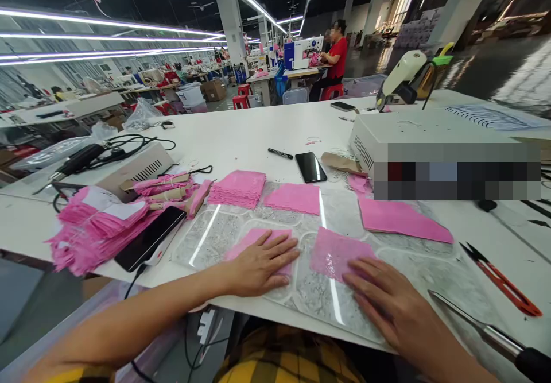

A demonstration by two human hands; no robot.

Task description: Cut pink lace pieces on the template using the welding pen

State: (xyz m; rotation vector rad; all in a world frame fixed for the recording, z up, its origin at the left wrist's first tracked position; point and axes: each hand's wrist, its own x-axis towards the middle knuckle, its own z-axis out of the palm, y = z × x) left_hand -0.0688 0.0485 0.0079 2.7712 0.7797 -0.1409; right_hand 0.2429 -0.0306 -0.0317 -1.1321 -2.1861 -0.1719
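Observation:
My left hand (258, 265) lies flat with fingers spread on a pink fabric piece (243, 246) near the table's front edge. Beside it, my right hand (387, 302) rests flat, fingers stretched, on the lower corner of a second pink piece (338, 251). Both pieces sit on a clear plastic sheet (327, 291) over a grey patterned mat. Farther back lie a stack of pink pieces (239, 188), a single pink piece (295, 198) and a larger pink piece (402, 219).
A heap of pink bundles (92, 222) and a black phone (150, 236) lie at left; another phone (310, 166) and a pen (279, 153) sit mid-table. Red thread snips (501, 279) and a metal tool (486, 328) lie at right. A white machine (413, 136) stands behind. A person sews far back.

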